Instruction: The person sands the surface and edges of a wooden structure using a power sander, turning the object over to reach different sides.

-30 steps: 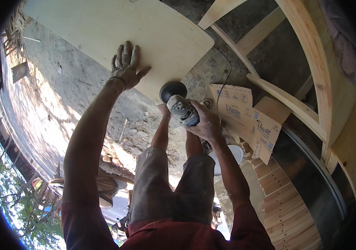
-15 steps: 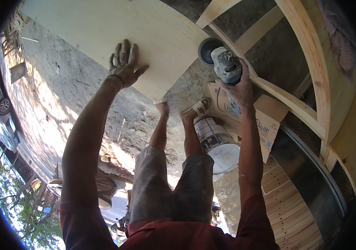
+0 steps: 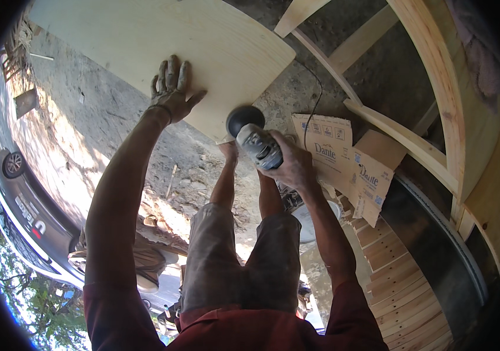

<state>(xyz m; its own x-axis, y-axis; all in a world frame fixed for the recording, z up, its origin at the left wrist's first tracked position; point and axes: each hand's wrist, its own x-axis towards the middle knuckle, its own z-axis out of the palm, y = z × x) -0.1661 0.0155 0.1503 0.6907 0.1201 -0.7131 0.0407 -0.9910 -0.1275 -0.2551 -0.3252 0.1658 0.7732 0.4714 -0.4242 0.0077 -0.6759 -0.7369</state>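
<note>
A pale plywood board [image 3: 220, 64] spans the upper left, its rounded corner toward the right. My left hand [image 3: 172, 88] lies flat on it near its lower left edge, fingers spread and dusty. A power sander [image 3: 257, 143], dust-covered with a round dark pad [image 3: 244, 120], is in my right hand [image 3: 292, 161], whose fingers wrap round its body. The pad is at the board's near right edge, close to the lower corner; whether it presses on the edge or just overlaps it I cannot tell. A black cord [image 3: 320, 88] curves across the ground to the right.
Flattened cardboard [image 3: 343, 158] lies right of my right hand. A white bucket [image 3: 308, 219] stands below my right forearm. A curved timber frame [image 3: 437, 88] rises at the right, above wooden slats [image 3: 405, 286]. A dark car [image 3: 33, 205] is at the far left.
My right hand has carried the sander left and toward me along the board's edge, from the rounded corner to the lower corner. My left hand stays put. The car shows larger and nearer.
</note>
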